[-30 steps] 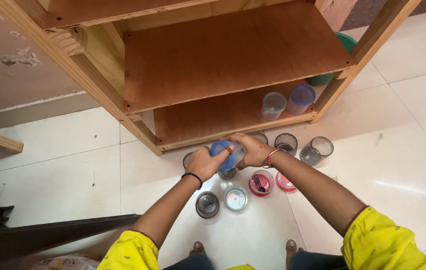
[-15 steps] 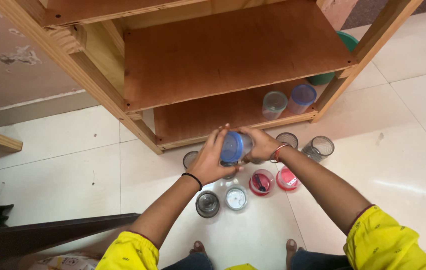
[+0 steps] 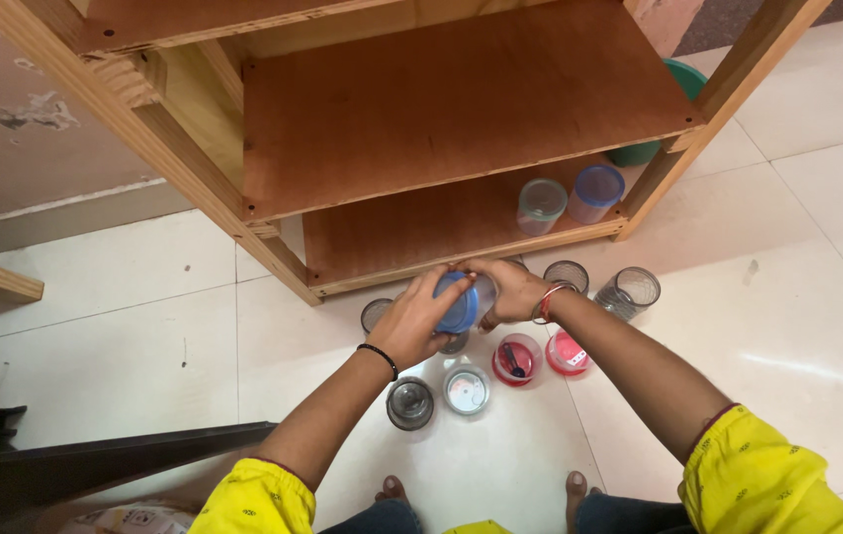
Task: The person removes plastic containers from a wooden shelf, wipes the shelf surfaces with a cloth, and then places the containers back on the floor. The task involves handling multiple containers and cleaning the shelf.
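Both my hands hold one clear plastic jar (image 3: 479,299) above the floor, in front of the wooden rack's lowest shelf (image 3: 411,232). My left hand (image 3: 413,321) grips its blue lid (image 3: 457,305). My right hand (image 3: 505,290) wraps the jar's body from the far side. Beneath and around the hands, several open jars and lids stand on the tiled floor: a dark jar (image 3: 409,403), a clear jar with a shiny bottom (image 3: 466,389), and two red-rimmed containers (image 3: 517,359) (image 3: 567,353).
On the lowest shelf stand a green-lidded jar (image 3: 540,206) and a blue-lidded jar (image 3: 594,193). Two dark mesh-like cups (image 3: 628,292) (image 3: 567,276) stand on the floor at right. A green tub (image 3: 673,99) sits behind the rack's right post. A dark board (image 3: 95,465) lies at lower left.
The jar stayed between both hands and dipped slightly lower than half a second ago. My left hand shifted its grip round the blue lid, fingers now curled over it.
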